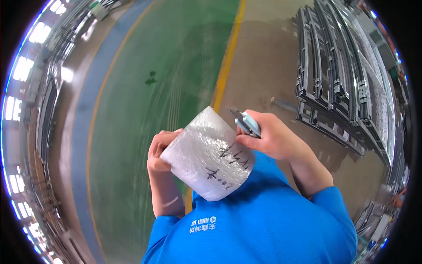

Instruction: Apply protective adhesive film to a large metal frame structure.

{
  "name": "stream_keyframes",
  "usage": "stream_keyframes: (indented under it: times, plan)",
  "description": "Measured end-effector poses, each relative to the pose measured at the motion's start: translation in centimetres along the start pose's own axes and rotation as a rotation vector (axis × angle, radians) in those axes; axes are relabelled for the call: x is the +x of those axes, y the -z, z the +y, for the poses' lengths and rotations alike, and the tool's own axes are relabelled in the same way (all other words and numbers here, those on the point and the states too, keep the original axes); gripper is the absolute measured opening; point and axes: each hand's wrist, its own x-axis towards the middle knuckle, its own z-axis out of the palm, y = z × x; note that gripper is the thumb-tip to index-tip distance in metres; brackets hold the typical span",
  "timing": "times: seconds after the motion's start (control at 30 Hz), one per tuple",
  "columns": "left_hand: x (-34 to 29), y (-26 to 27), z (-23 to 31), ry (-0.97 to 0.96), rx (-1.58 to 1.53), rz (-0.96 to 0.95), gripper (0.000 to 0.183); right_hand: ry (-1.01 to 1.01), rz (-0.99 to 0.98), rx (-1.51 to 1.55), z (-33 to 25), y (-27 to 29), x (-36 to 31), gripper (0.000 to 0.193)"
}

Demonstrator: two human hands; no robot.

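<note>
My left hand point(160, 149) grips the left edge of a wrapped roll point(206, 154), with the thumb on its near side. The roll is whitish, shiny and covered in clear film, with dark handwriting on its surface. It is tilted and held close in front of my blue shirt. My right hand point(272, 135) is closed around a small hand tool point(249, 124) with pale blue grips and a dark, narrow tip. That tip points up and left, beside the roll's upper right edge; its exact kind is hard to make out. My right thumb lies very near the roll.
Dark metal frames point(329, 66) are stacked at the right. A flat strip point(285, 104) lies on the floor near them. A yellow line point(229, 53) divides the green floor point(176, 57) from the brown floor. Long metal profiles point(48, 119) line the left side, beyond a blue lane.
</note>
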Motion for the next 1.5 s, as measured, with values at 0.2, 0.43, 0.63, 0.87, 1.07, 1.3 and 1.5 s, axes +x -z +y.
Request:
stream_keyframes:
  times: [0.2, 0.43, 0.63, 0.87, 1.07, 1.3, 1.5]
  plan:
    - [11.1, 5.1, 0.0, -0.053, 0.148, -0.135, 0.053, -0.146, -0.115, -0.098, 2.6, 4.8, 10.4, 0.018]
    - [23.4, 9.9, -0.8, 0.010, 0.249, -0.071, 0.054, -0.083, -0.230, 0.216, 6.2, 13.0, 23.9, 0.013]
    - [34.3, 9.8, -1.2, -0.264, 0.167, 0.350, 0.055, -0.007, -0.353, 0.631, 6.2, 24.0, 33.1, 0.019]
    - [46.4, 13.8, -0.8, 0.370, 0.328, 0.247, 0.062, 0.250, -0.365, 1.016, 7.9, 32.0, 40.5, 0.020]
    - [58.1, 18.5, -7.2, 0.375, 0.139, 0.358, 0.051, 0.407, -0.159, 0.888, 8.8, 36.4, 48.1, 0.019]
    - [74.3, 26.0, -12.9, 0.364, -0.214, 0.579, 0.045, 0.476, -0.094, 0.855, 8.3, 42.4, 57.5, 0.021]
    - [87.8, 33.0, -14.2, 0.487, -0.443, 0.795, 0.050, 0.331, 0.263, 0.813, 11.8, 48.3, 62.4, 0.022]
